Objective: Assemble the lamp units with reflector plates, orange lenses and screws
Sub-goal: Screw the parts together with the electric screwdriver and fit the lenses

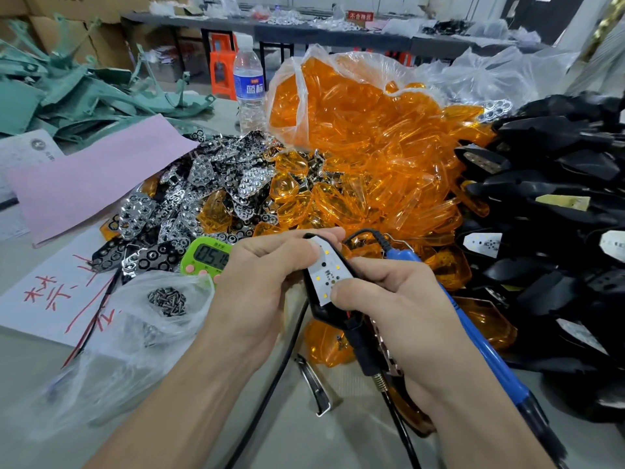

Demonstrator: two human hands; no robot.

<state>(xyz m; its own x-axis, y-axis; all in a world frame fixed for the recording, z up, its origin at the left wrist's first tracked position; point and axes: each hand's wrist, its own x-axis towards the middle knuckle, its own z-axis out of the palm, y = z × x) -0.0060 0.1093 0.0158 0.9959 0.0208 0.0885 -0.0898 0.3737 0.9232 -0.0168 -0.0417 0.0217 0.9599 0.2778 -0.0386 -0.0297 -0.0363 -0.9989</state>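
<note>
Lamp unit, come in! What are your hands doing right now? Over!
Left hand and right hand both gripping lamp unit, LED board bare. No reflector plate or lens on yet. Blue screwdriver lies under right wrist.

Bare table (287, 431) lies open near, between the forearms. Far, orange lenses (372, 164) and reflector plates (203, 198) block; black housings (558, 214) wall the right, screw bag (152, 316) crowds left.

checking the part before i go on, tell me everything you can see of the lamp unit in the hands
The lamp unit is a black, plastic-looking housing, pointed toward its lower end, with a white LED board set in its face carrying small yellow LEDs and dark holes. No reflector or lens is on it. The left hand grips its upper left side; the right hand thumb presses the board's lower end. A black stem runs down from it.
</note>
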